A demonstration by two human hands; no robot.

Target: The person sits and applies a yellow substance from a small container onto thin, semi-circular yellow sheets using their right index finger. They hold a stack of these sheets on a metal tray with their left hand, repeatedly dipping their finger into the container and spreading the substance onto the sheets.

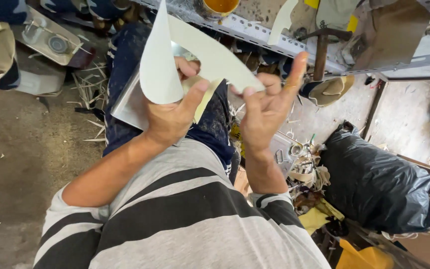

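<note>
A pale cream curved sheet piece [175, 55], shaped like a bent crescent, is held up in front of me. My left hand [170, 112] grips its folded left part, thumb pressed on the front. My right hand [267, 107] pinches its right tip between thumb and fingers, index finger raised. Under the piece a shiny metal plate [128, 104] rests on my lap, over dark blue patterned trousers [125, 55]. A grey and black striped shirt [185, 219] fills the lower frame.
A perforated metal shelf rail [269, 37] runs across the top, with a hammer [322, 50] and a yellow pot [218, 7] on it. A black plastic bag [379, 184] lies right. A metal tin [51, 37] and cream offcuts [304, 172] sit on the concrete floor.
</note>
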